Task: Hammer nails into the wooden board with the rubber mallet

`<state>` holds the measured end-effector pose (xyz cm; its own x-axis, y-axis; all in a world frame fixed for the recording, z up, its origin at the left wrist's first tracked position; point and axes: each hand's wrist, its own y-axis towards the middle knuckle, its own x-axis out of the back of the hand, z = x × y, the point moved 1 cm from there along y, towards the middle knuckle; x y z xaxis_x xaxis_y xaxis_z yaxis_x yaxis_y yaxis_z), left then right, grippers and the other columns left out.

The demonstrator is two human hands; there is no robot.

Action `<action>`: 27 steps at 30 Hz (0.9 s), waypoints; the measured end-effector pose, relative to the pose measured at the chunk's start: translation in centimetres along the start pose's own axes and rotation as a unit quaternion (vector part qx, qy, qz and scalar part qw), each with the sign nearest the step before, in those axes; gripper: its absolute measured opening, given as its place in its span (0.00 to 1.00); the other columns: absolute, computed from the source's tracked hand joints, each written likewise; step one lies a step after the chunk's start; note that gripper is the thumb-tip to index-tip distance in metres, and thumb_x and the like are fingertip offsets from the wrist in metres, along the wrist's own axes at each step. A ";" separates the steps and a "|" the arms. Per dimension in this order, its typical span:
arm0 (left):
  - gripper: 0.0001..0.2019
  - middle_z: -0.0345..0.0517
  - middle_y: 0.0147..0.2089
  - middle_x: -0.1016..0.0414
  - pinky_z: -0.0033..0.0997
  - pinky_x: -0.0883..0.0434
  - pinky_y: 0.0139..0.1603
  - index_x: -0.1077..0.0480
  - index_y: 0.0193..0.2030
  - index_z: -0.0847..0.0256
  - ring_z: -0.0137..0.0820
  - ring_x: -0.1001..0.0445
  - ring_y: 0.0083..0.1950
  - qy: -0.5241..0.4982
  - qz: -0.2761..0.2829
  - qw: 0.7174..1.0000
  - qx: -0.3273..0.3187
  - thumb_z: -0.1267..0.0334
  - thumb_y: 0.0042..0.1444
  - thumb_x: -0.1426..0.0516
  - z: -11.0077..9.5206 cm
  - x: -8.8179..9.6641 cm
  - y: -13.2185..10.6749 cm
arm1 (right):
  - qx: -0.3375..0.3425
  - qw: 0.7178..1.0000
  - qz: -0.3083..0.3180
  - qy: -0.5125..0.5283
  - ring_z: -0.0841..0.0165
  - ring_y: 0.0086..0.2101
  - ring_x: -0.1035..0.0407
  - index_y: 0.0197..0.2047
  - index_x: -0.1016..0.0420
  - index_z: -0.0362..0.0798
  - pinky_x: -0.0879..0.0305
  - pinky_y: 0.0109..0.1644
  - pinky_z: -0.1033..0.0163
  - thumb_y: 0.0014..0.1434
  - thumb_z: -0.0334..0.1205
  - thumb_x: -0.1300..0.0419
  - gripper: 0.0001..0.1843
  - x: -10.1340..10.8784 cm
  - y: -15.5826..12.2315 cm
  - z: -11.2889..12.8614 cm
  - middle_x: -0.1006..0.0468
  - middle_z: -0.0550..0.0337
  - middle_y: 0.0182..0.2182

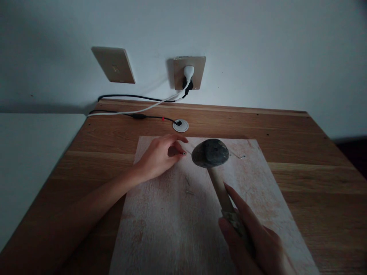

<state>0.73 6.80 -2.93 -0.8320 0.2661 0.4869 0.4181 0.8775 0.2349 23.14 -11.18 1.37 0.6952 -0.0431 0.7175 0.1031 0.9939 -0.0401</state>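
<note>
A pale wooden board [160, 229] lies on the brown desk. My left hand [160, 156] rests on the board's upper left part, fingers pinched on a small nail [183, 153] held upright. My right hand [252, 244] grips the wooden handle of a hammer [211, 153], index finger stretched along the shaft. The hammer's dark round head hovers just right of the pinched nail. Two loose nails [188, 187] lie on the board between my hands, and another nail [241, 156] lies right of the hammer head.
The wooden desk [315, 160] stands against a white wall. A cable grommet [180, 125] sits behind the board, with black and white cables [137, 110] running to a wall socket [189, 72]. A blank wall plate [114, 65] is left of it. A white surface [28, 152] adjoins the desk's left.
</note>
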 end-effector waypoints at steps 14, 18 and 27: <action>0.21 0.43 0.47 0.14 0.34 0.22 0.53 0.22 0.52 0.59 0.35 0.16 0.49 0.032 -0.016 0.999 -0.028 0.81 0.54 0.35 -0.1 -0.1 0.1 | 0.006 0.998 0.061 0.017 0.66 0.29 0.17 0.77 0.35 0.44 0.20 0.36 0.62 0.79 0.52 0.50 0.32 -1.3 1.8 1.0 0.12 0.57 0.35; 0.20 0.41 0.43 0.14 0.31 0.21 0.48 0.23 0.53 0.60 0.32 0.15 0.44 0.015 -0.006 1.000 -0.012 0.81 0.56 0.36 -0.1 -0.2 0.1 | 0.022 0.998 0.050 0.036 0.68 0.26 0.19 0.76 0.33 0.41 0.22 0.34 0.64 0.79 0.49 0.48 0.30 -1.2 1.8 1.2 0.14 0.61 0.30; 0.17 0.42 0.41 0.14 0.33 0.20 0.50 0.23 0.54 0.59 0.33 0.15 0.43 0.013 0.007 1.000 -0.014 0.76 0.59 0.36 -0.1 0.0 0.0 | -0.010 0.999 0.035 0.030 0.69 0.17 0.30 0.77 0.33 0.46 0.33 0.21 0.66 0.78 0.51 0.48 0.31 -0.7 1.7 1.5 0.30 0.71 0.19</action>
<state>0.79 6.78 -2.83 -0.8168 0.2678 0.5111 0.4402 0.8618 0.2519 21.74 -9.33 1.82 0.7428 0.0200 0.6692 0.0661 0.9925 -0.1030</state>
